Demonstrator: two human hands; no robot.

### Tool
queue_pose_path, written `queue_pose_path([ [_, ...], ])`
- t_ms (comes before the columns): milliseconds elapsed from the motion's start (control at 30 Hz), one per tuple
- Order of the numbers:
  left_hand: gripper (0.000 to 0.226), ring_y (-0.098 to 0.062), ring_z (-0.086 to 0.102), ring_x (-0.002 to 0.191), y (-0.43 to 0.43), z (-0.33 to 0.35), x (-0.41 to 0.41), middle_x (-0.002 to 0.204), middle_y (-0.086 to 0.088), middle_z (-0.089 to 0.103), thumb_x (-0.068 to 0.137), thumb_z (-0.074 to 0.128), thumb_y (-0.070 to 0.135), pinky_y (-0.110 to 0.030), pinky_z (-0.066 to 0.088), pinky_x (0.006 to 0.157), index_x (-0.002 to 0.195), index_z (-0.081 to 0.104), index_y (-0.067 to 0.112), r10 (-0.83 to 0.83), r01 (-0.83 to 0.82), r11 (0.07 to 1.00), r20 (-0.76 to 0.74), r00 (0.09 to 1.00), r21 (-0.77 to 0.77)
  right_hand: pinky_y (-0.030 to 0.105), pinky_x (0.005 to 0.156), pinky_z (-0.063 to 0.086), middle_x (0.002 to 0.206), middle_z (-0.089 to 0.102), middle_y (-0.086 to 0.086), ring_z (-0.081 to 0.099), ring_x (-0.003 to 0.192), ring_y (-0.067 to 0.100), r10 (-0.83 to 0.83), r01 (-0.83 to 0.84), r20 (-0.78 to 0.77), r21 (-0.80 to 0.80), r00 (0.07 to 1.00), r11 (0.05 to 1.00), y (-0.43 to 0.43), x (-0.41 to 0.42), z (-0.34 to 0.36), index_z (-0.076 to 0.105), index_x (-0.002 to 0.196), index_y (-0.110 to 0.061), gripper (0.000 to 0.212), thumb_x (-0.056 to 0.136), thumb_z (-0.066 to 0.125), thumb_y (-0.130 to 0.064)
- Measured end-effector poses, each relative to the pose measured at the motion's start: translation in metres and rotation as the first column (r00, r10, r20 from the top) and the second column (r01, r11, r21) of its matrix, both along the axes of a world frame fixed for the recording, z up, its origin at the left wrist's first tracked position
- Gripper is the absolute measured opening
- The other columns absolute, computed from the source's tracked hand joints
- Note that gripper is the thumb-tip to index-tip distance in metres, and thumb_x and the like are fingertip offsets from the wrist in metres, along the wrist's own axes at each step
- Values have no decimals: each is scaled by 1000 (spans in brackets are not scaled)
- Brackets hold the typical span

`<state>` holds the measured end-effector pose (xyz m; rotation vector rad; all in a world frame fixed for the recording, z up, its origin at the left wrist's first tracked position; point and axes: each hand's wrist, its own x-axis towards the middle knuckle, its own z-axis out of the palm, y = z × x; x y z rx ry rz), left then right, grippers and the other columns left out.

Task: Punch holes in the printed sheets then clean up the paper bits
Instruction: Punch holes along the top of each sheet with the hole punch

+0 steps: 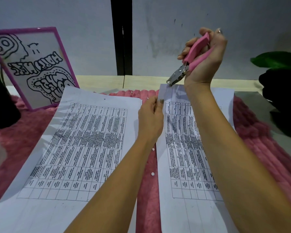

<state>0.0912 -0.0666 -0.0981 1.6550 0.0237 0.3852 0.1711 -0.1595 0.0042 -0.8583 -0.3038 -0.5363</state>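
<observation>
Right hand [207, 56] is gripping the pink hole punch [188, 64], fingers curled round both handles. The metal nose is pointing down at the far-left corner of the right sheet [183, 165], toward the desk's [141, 79] back edge. Can't tell whether the jaws are already biting paper or just meeting the edge.

Left hand [151, 118] is pinching that sheet's left margin, thumb on top, lifting it slightly off the pink mat [148, 199]. Left sheet [74, 140] is lying flat on the mat's left half, with nothing holding it.

Paper bits [152, 173] are sitting on the mat in the strip between the two sheets, and one more is lying nearer the back.

Risks, as I'm judging them:
- The punch is working right at the corner, so a hole too near the edge may tear out.
- The pinch is some way from the nose, so the far corner may flex and the hole may land crooked.
- The mat is fluffy, so the bits may sink into the pile and make cleanup slow.
- Moving either sheet may sweep bits underneath or off toward the purple frame [32, 68].
</observation>
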Motion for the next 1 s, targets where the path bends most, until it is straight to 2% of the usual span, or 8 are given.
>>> queue_pose_path([
  [67, 22, -22, 55, 73, 0, 0, 0, 88, -19, 67, 101, 48, 21, -47, 50, 68, 102, 65, 8, 2, -2, 1000, 1, 1000, 0, 31, 53, 47, 70, 56, 15, 52, 54, 24, -4, 4, -23, -31, 1000, 1000, -1, 1, -2, 54, 102, 3, 43, 86, 42, -36],
  [167, 22, -14, 47, 64, 0, 1, -1, 82, -18, 64, 101, 48, 21, -38, 44, 59, 100, 65, 6, 6, -6, 1000, -4, 1000, 5, 29, 50, 44, 68, 56, 14, 50, 52, 22, 0, -5, -67, -80, 998, 997, 0, 1, -6, 55, 99, 0, 40, 85, 44, -35],
  [233, 23, -20, 53, 66, 0, 0, -1, 84, -18, 65, 101, 47, 21, -44, 49, 61, 101, 64, 6, 1, -1, 1000, -6, 1000, 4, 28, 48, 42, 67, 56, 13, 49, 50, 21, -8, -2, -83, -112, 997, 994, 0, 1, -6, 56, 97, 0, 38, 85, 45, -34],
  [333, 24, -36, 63, 78, 0, -1, -1, 88, -18, 68, 101, 47, 24, -53, 53, 71, 101, 63, 7, -1, 1, 1000, 3, 1000, 18, 27, 47, 41, 65, 57, 14, 49, 48, 21, -41, 28, -88, -147, 995, 989, 2, 0, -6, 58, 96, 2, 39, 85, 46, -32],
  [500, 22, -18, 52, 67, 0, -1, -1, 83, -17, 66, 101, 47, 22, -44, 48, 63, 99, 64, 7, 19, -21, 998, 42, 999, 51, 27, 45, 40, 62, 56, 15, 48, 46, 22, -76, 65, -91, -114, 993, 991, 4, -1, -6, 59, 91, 3, 37, 84, 48, -31],
  [633, 22, -14, 46, 63, 0, 0, -1, 82, -17, 64, 102, 47, 22, -33, 41, 57, 99, 64, 7, 12, -14, 999, 40, 999, 51, 26, 45, 39, 63, 55, 14, 47, 46, 21, -66, 53, -113, -109, 991, 993, 2, 0, -6, 57, 86, 1, 33, 83, 48, -31],
  [800, 24, -33, 57, 71, 0, -1, -1, 85, -18, 66, 102, 47, 23, -47, 49, 65, 99, 63, 5, 12, -16, 997, 55, 998, 71, 24, 45, 36, 61, 52, 13, 43, 45, 20, -47, 32, -133, -112, 990, 993, 2, 0, -5, 54, 76, -5, 23, 79, 48, -27],
  [1000, 22, -38, 59, 83, -1, -3, 1, 88, -18, 66, 101, 47, 22, -52, 50, 73, 100, 63, 6, 2, -4, 998, 33, 999, 66, 22, 45, 33, 57, 49, 10, 40, 42, 18, -35, 20, -123, -122, 992, 992, 2, 0, -6, 51, 66, -8, 16, 76, 46, -20],
])
